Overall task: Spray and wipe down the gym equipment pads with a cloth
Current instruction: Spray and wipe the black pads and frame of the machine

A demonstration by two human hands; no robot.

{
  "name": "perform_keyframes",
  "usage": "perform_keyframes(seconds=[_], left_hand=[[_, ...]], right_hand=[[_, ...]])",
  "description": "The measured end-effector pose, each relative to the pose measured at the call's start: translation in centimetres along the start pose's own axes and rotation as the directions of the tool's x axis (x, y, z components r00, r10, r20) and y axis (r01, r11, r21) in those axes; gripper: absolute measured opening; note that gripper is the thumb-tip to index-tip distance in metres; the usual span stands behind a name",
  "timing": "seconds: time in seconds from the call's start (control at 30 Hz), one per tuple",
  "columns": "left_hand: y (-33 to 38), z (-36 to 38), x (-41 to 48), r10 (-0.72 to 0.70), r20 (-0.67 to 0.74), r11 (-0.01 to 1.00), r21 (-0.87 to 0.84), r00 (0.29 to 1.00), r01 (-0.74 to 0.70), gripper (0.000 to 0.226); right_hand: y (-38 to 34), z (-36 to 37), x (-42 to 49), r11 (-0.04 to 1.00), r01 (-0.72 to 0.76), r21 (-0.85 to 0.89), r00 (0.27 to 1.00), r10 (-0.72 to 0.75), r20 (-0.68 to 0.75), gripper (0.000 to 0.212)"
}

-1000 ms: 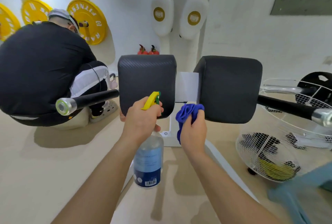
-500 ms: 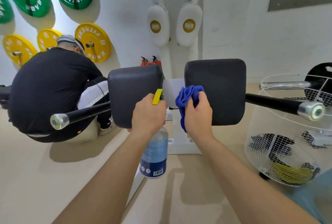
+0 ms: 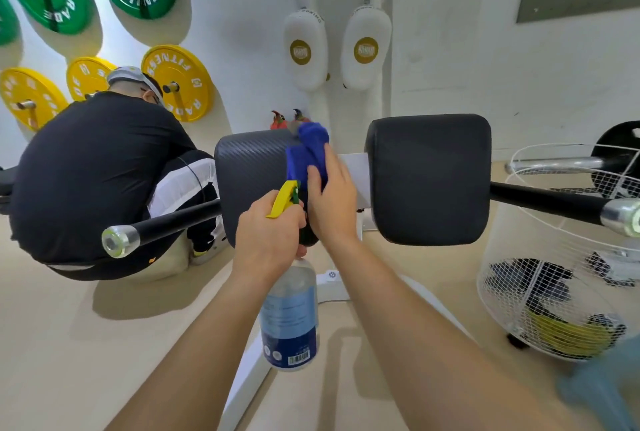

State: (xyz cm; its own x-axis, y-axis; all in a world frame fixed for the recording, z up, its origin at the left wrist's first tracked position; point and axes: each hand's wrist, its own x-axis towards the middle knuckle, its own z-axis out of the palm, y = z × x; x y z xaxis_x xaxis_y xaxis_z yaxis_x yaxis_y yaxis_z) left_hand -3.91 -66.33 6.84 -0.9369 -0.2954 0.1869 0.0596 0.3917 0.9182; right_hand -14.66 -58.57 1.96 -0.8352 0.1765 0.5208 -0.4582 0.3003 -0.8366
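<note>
Our right hand (image 3: pixel 330 202) presses the blue cloth (image 3: pixel 306 153) flat against the left pad (image 3: pixel 252 174) (its inner edge), while our left hand (image 3: pixel 270 233) grips the spray bottle (image 3: pixel 289 320) just below

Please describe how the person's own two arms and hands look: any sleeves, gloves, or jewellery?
The left hand and the right hand are bare, without gloves. No ring, watch or bracelet shows. Both forearms are uncovered to the frame's lower edge; no sleeve appears.
</note>
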Motion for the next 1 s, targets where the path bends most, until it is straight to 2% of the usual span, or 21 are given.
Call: perform_keyframes(seconds=[0.13,0.23,0.33,0.4,0.47,0.53,0.73,0.83,1.0], left_hand=[[-0.2,-0.9,0.2,0.016,-0.002,1.0,0.01,1.0,-0.016,0.024],[-0.7,-1.3,0.2,0.006,-0.01,1.0,0.007,1.0,-0.006,0.029],[-0.9,-1.8,0.2,-0.014,-0.018,1.0,-0.006,1.0,0.014,0.035],[-1.1,-2.3,0.2,-0.024,-0.03,0.999,-0.021,0.999,0.024,0.036],[-1.6,-3.0,0.2,-0.028,-0.036,0.999,-0.024,0.999,0.027,0.032],[-2.2,-3.8,0.0,-0.039,-0.04,0.999,-0.023,0.998,0.038,0.023],[-4.5,-5.3,-0.3,-0.099,-0.034,0.995,0.031,0.995,0.1,0.011],[-4.7,-5.5,-0.1,-0.103,-0.029,0.994,0.037,0.994,0.104,0.011],[-3.8,-7.1,0.5,-0.141,-0.023,0.99,-0.01,0.99,0.141,0.019]], right_hand=[[3.9,0.1,-6.6,0.998,-0.068,-0.016,0.998,0.068,0.005,0.035],[3.6,-0.6,-6.6,0.99,-0.117,-0.075,0.993,0.117,0.0,0.023],[0.2,-1.2,-3.1,0.993,-0.036,-0.116,0.999,0.033,-0.028,0.023],[-1.9,-1.3,0.1,0.99,0.019,-0.142,1.0,-0.02,-0.004,0.034],[-2.8,-1.3,2.1,0.982,0.05,-0.183,0.998,-0.044,0.038,0.043],[-2.0,-0.9,1.5,0.973,0.065,-0.222,0.997,-0.055,0.051,0.043],[2.0,-1.1,-5.4,0.942,-0.095,-0.322,0.99,0.122,0.064,0.032],[1.1,-2.3,-3.6,0.915,-0.076,-0.396,0.979,0.143,0.142,0.017],[-1.7,-4.2,-1.0,0.834,-0.012,-0.552,0.954,0.175,0.243,0.016]])
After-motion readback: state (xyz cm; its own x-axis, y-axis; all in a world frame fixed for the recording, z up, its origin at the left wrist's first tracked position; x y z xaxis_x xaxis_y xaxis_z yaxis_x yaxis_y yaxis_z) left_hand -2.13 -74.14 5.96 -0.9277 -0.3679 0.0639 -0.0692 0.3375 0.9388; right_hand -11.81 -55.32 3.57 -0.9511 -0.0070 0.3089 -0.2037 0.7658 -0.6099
